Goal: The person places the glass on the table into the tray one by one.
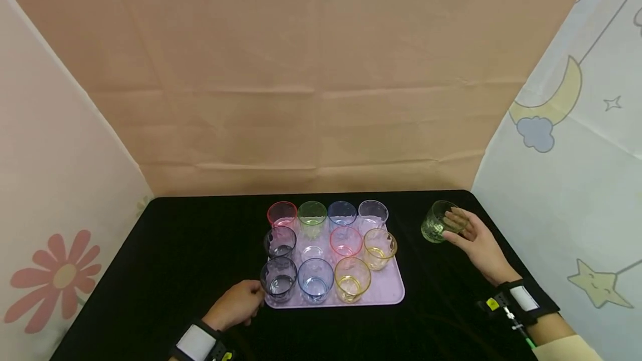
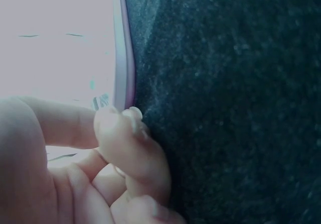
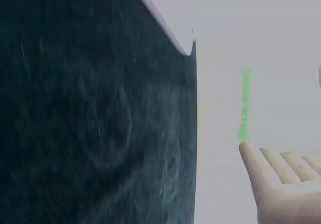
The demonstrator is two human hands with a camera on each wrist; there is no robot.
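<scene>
My right hand [image 1: 473, 241] holds a green glass [image 1: 433, 223] off to the right of the tray, tilted, with the thumb on one side and the fingers on the other. In the right wrist view, that hand [image 3: 288, 184] shows at the lower right, and the glass is washed out apart from a green strip. At the tray's front left corner, my left hand [image 1: 237, 302] pinches the rim of the pale purple tray [image 1: 388, 288], its fingers curled, close to a dark grey glass [image 1: 278, 280]. The pinch on the tray edge [image 2: 120, 58] appears in the left wrist view.
Rows of glasses fill most of the tray, among them a red glass [image 1: 282, 213], a blue glass [image 1: 315, 281] and a yellow glass [image 1: 353, 280]. A black cloth [image 1: 200, 249] covers the table. Brown paper [image 1: 316, 71] hangs behind, with printed sheets at both sides.
</scene>
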